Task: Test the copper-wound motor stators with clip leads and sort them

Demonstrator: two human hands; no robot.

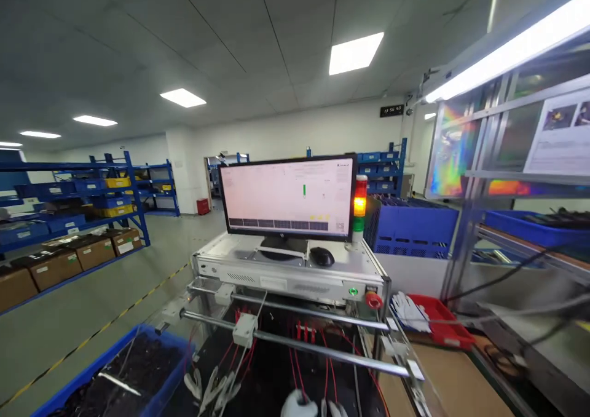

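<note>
Neither of my hands shows clearly. A rounded white shape (pixel 299 405) is cut off by the bottom edge, below a pair of red wires; I cannot tell whether it is a gloved hand or a part of the rig. Pale grey clamps (pixel 221 392) lie to its left on the black work surface (pixel 267 368), and another pale clamp (pixel 336 408) is just to its right. Thin red wires (pixel 296 365) run up from them under two metal rails (pixel 318 349). Behind the rails, a monitor (pixel 288 195) and a black mouse (pixel 321 256) stand on the metal housing.
A red stop button (pixel 373 299) and a lit signal tower (pixel 360 204) are on the right. White gloves (pixel 409 312) lie by a red tray (pixel 445 318). A blue bin (pixel 184 349) of dark parts stands at lower left. Blue shelving (pixel 138 202) is beyond.
</note>
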